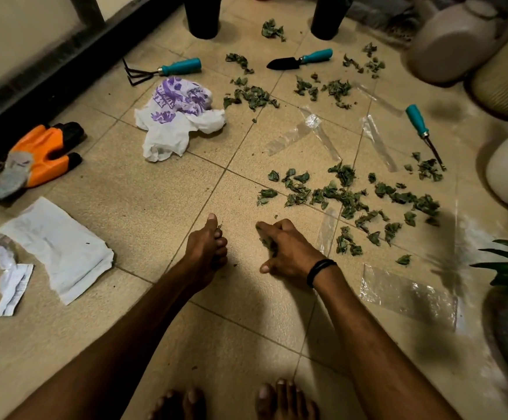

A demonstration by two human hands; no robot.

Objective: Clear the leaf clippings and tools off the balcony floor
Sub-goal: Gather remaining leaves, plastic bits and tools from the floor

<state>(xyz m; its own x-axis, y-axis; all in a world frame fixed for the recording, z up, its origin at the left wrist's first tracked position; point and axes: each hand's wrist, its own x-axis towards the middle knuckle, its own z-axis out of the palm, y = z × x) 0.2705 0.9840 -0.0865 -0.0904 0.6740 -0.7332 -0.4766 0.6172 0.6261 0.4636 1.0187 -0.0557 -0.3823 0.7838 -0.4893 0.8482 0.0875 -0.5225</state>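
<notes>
**plantguy_k:** so where's everything lying right now?

**me:** most of the leaf clippings [346,195] are lying scattered over the tiled floor [143,204], just to the right of my hands, with more patches sitting further out towards the two black pots [202,16]. My right hand [289,250] is resting on the tile and curling round a small clump of them, with the fingers bent in and the thumb poking out to the side. My left hand [207,253] is bunching up just beside it, thumb sticking straight out. A scrap of green is peeking out by the fingertips (how much more is inside, I can't tell)

**plantguy_k:** and the tools?

**me:** all three are lying untouched, well apart from my hands. The hand rake [168,69] is sitting far left near the dark rail. The trowel [299,60] is lying up top between the pots. The narrow teal-handled tool [422,131] is lying off to the right with its tip poking into a few clippings. A crumpled white bag [177,116] with purple print is sitting just below the rake, the orange gloves [43,153] are lying at the far left, and clear plastic strips [319,131] are lying in among the leaves
</notes>
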